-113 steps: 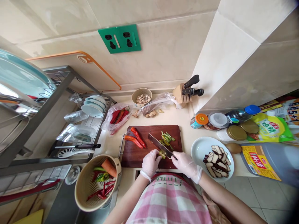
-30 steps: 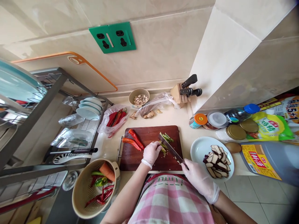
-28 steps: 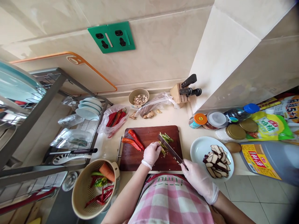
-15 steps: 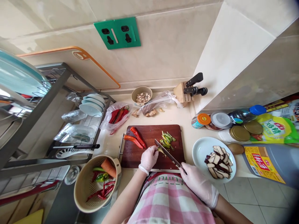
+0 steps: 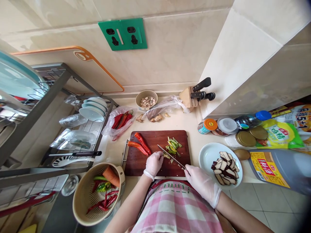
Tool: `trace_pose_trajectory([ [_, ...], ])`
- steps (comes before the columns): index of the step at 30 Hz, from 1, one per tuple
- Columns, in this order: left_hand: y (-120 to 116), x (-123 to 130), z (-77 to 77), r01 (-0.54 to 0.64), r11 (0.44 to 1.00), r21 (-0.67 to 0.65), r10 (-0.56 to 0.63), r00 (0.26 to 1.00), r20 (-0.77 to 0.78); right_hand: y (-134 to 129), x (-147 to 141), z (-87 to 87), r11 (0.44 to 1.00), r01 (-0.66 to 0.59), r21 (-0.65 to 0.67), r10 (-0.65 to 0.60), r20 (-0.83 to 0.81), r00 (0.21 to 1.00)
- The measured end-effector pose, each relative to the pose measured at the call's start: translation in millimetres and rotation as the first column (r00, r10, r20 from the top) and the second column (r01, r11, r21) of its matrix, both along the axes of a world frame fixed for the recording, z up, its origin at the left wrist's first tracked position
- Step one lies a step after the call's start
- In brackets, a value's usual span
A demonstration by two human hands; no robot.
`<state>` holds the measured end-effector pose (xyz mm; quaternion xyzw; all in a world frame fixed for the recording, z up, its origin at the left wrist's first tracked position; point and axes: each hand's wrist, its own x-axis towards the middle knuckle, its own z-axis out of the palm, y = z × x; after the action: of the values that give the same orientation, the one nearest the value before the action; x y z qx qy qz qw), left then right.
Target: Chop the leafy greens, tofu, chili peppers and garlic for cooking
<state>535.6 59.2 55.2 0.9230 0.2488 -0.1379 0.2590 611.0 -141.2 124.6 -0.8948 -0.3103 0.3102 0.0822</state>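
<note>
My right hand [image 5: 200,181], in a clear glove, is closed round the handle of a kitchen knife [image 5: 172,157]. Its blade slants up and left over the dark red cutting board [image 5: 136,165]. My left hand [image 5: 154,162], also gloved, rests on the board by the knife tip with its fingers pinched together; whatever they hold is hidden. Small pale green pepper bits [image 5: 166,156] lie beside those fingertips and along the blade. Beyond the knife is a pile of cut green pepper strips [image 5: 173,145]. Whole red chili peppers [image 5: 142,142] lie at the board's left.
At right, a white plate [image 5: 205,158] holds sliced mushrooms, beside jars [image 5: 228,125] and a large bottle [image 5: 269,170]. A beige basket [image 5: 79,207] of vegetables stands at left, near a dish rack [image 5: 51,79]. A garlic basket [image 5: 139,105] and knife block [image 5: 187,96] are behind.
The knife blade has turned slightly flatter over the board, and my right hand has shifted a little to the left. My left hand stays nearly in place. The view has moved slightly.
</note>
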Motion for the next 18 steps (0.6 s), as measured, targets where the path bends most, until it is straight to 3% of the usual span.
trace_pose_trajectory([
  [4,2,-4,-5.4,0.074,0.997,0.028,-0.076,0.996,0.038,11,6,-3.2,1.0,-0.022,-0.005,0.021,-0.039,0.999],
  [11,8,-11,-17.4,0.231,0.952,0.203,-0.25,0.965,0.074,19,12,-12.2,0.993,-0.097,-0.063,0.097,0.009,0.995],
  [18,10,-9,-18.9,0.225,0.958,0.177,-0.246,0.963,0.107,33,3,-25.8,0.991,-0.094,-0.1,0.102,0.078,0.992],
])
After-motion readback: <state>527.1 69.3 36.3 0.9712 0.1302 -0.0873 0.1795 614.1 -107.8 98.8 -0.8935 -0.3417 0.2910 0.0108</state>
